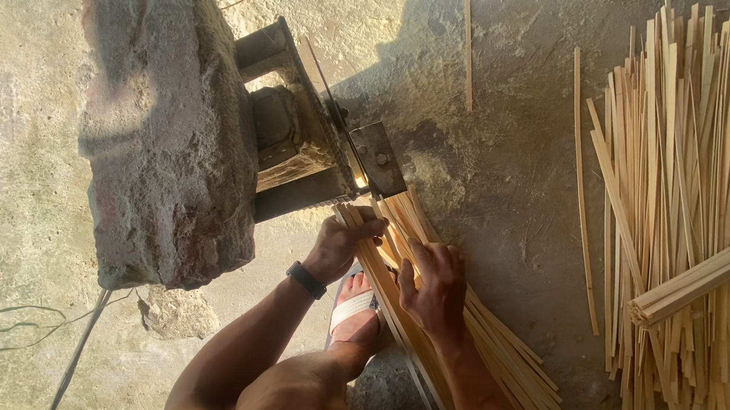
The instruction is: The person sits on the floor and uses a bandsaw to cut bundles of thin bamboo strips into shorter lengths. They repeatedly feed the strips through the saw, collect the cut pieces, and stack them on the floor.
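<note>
We see a big rough stone block (167, 129) lying on the concrete floor (507, 164), and against its right side sits a dark metal frame (288, 130) with a blade-like plate (377, 158) at its near corner. That plate stands right at the top end of the bundle of bamboo strips (493, 345) we are working. To the right, well apart from the bundle, lies a wide loose heap of strips (698, 170), with a tied bundle (707, 271) resting across it at a slant. A single strip (467, 39) lies alone on the floor above. A thin cable (75, 356) trails off at the lower left.

Bare floor lies open between our bundle and the heap, and also left of the stone.

Our left hand (343, 242), with a dark band (305, 279) at the wrist, is closed around the top ends of the strips just below the plate. Our right hand (435, 284) lies flat and spread on the bundle, pressing it down. A sandalled foot (356, 313) sits between our arms, touching the bundle's left edge.

The strips are pale yellow, thin, flat and long, running slantwise from the plate toward the lower right.
</note>
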